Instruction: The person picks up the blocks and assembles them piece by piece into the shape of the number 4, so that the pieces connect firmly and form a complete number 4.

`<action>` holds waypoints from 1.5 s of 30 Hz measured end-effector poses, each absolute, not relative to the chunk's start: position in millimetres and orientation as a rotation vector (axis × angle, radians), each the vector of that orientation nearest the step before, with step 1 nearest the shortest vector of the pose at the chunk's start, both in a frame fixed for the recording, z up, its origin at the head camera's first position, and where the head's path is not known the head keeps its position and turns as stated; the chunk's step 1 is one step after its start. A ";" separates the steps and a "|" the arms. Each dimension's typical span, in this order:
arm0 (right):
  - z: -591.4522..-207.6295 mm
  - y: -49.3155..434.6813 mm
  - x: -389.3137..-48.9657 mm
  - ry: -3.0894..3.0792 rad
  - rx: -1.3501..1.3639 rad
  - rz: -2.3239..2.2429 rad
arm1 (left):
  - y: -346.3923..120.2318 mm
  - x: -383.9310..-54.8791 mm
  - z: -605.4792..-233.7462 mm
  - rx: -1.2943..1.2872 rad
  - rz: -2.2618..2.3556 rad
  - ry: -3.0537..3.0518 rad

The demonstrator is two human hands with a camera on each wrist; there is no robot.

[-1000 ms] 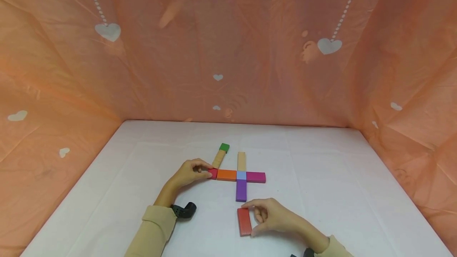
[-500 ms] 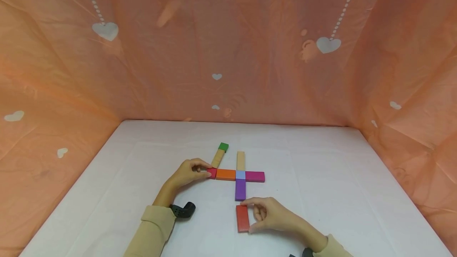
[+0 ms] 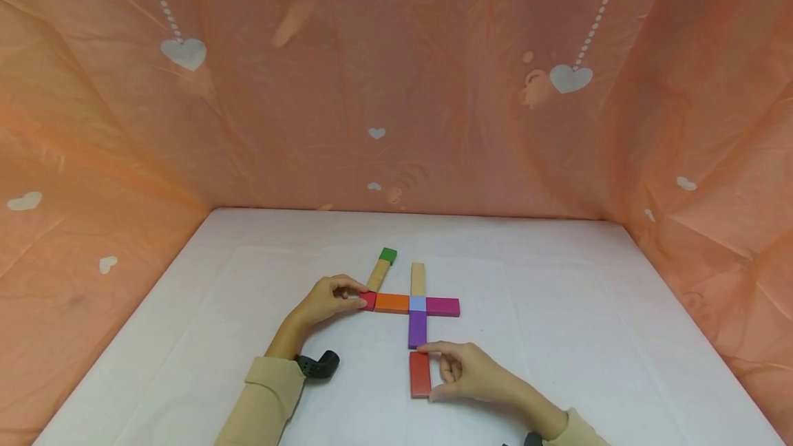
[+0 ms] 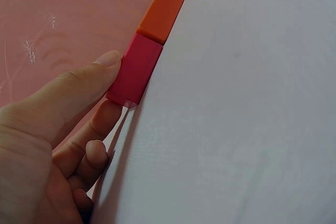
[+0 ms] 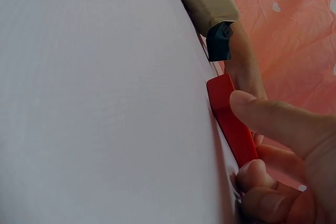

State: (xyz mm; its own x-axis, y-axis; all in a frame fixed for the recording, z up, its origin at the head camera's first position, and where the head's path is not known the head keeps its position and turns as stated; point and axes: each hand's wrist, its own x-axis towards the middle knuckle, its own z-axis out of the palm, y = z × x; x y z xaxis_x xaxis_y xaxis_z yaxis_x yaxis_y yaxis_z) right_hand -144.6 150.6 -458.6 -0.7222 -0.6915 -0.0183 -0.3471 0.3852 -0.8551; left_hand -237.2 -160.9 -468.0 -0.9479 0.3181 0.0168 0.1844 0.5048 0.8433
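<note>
My left hand (image 3: 327, 299) pinches a crimson block (image 4: 136, 69) between thumb and index finger, its end against an orange block (image 3: 392, 303). My right hand (image 3: 467, 370) holds a red rectangular block (image 3: 420, 375) by its two short ends, index finger at the far one and thumb at the near one. The red block lies just short of a purple block (image 3: 418, 330), a thin gap between them. Above the purple block is a light blue square block (image 3: 418, 304), with a magenta block (image 3: 442, 307) touching its right side.
A plain wooden block (image 3: 418, 279) points away from the blue square. Another wooden piece (image 3: 379, 275) slants up from the crimson block, with a green block (image 3: 388, 255) at its tip. All lie flat on the white table (image 3: 545, 336), with orange curtains (image 3: 297, 122) around it.
My right hand has slid the red block away from me and slightly left, straightening it in line with the purple block. The left hand has stayed on the crimson block.
</note>
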 end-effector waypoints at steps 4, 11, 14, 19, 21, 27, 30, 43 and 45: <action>-459.1 151.1 -144.2 2.284 -0.923 -1.264 | -161.2 -237.3 -468.4 0.441 1.432 2.601; -459.7 152.3 -144.1 2.288 -1.000 -1.259 | -161.1 -237.2 -469.1 0.440 1.426 2.606; -460.1 152.7 -143.8 2.284 -1.020 -1.266 | -161.3 -237.4 -469.9 0.451 1.424 2.610; -460.4 152.5 -143.6 2.283 -1.039 -1.270 | -161.5 -237.7 -470.9 0.453 1.433 2.601; -460.0 152.2 -143.7 2.281 -1.036 -1.271 | -161.5 -237.7 -471.1 0.448 1.434 2.599; -459.3 152.0 -143.6 2.280 -0.998 -1.276 | -161.1 -237.4 -470.7 0.439 1.429 2.597; -459.7 152.0 -143.5 2.281 -0.970 -1.275 | -161.0 -237.3 -470.5 0.439 1.431 2.596; -453.2 148.6 -142.3 2.313 -0.919 -1.245 | -161.1 -238.3 -468.2 0.427 1.420 2.594; -454.5 148.4 -143.3 2.327 -0.915 -1.234 | -161.3 -238.8 -468.6 0.419 1.422 2.594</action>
State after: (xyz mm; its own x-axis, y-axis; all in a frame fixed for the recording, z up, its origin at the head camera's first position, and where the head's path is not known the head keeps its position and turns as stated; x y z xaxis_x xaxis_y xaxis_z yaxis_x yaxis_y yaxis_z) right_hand -143.3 148.4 -454.5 -0.7293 -0.6841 -0.0073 -0.3777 0.4115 -0.8295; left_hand -238.8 -161.3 -468.6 -0.9490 0.3152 0.0000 0.1695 0.5105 0.8430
